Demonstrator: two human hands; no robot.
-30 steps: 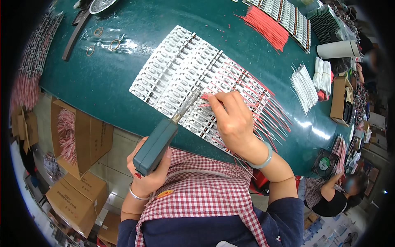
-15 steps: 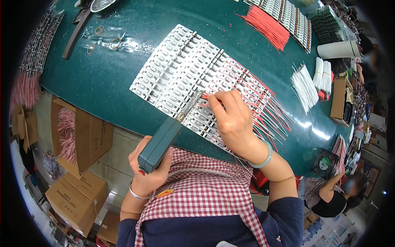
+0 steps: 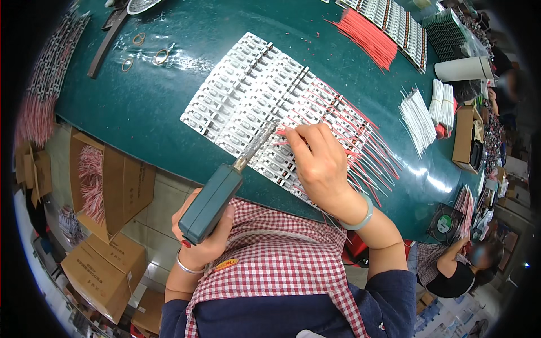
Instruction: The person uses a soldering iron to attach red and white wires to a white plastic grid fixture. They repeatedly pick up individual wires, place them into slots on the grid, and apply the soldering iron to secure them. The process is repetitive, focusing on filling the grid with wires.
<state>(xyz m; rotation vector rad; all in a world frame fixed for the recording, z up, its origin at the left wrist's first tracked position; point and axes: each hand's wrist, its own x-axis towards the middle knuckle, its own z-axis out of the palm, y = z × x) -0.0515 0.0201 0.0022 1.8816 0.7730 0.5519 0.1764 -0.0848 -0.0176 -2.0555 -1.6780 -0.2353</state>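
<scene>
My left hand (image 3: 204, 231) is wrapped around the thick dark green handle of a soldering iron (image 3: 211, 203). Its metal barrel slants up and right over a panel of white circuit boards (image 3: 248, 84). The tip lies just left of my right fingertips, apart from them. My right hand (image 3: 321, 160) pinches the end of a thin red wire (image 3: 282, 132) against a board row. From the right part of the panel, several red and white wires (image 3: 369, 152) fan out to the right, partly hidden behind my right hand.
Loose red wires (image 3: 369, 42) lie at the far right beside another board panel (image 3: 394, 25). White wire bundles (image 3: 417, 121) and an open cardboard box (image 3: 465, 138) sit at right. Rubber bands (image 3: 162, 56) lie at left. Cartons (image 3: 107, 276) stand below the table; a person (image 3: 456, 267) sits at lower right.
The soldering iron has drawn back slightly down and left in my left hand, its tip now farther from my right fingers. My right hand has stayed nearly in place on the wire.
</scene>
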